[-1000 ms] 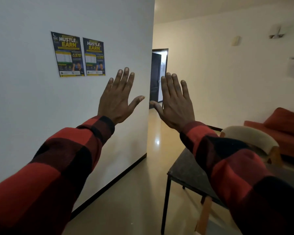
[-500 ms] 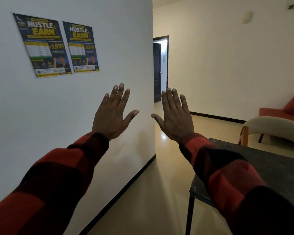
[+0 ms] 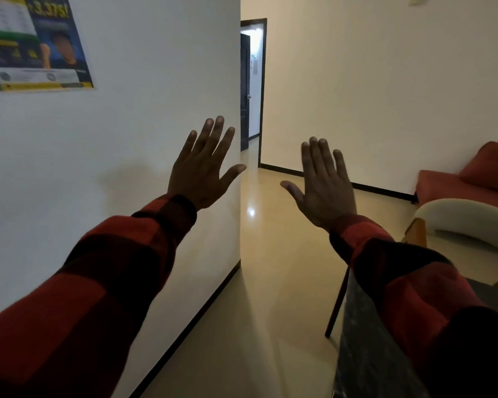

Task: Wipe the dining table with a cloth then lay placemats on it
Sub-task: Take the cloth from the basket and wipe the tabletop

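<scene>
My left hand (image 3: 203, 170) and right hand (image 3: 325, 186) raised, fingers spread, holding nothing. Dining table (image 3: 368, 354) low right under my sleeve. No cloth or placemats visible. Risk: hip clipping table corner while eyes up.

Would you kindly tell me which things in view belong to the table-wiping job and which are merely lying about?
Job:
- table, dark, at lower right
- left hand and right hand, both raised, open, holding nothing
No cloth or placemats in view.

Just about:
- poster on the wall
- chair
- sofa
- door
</scene>
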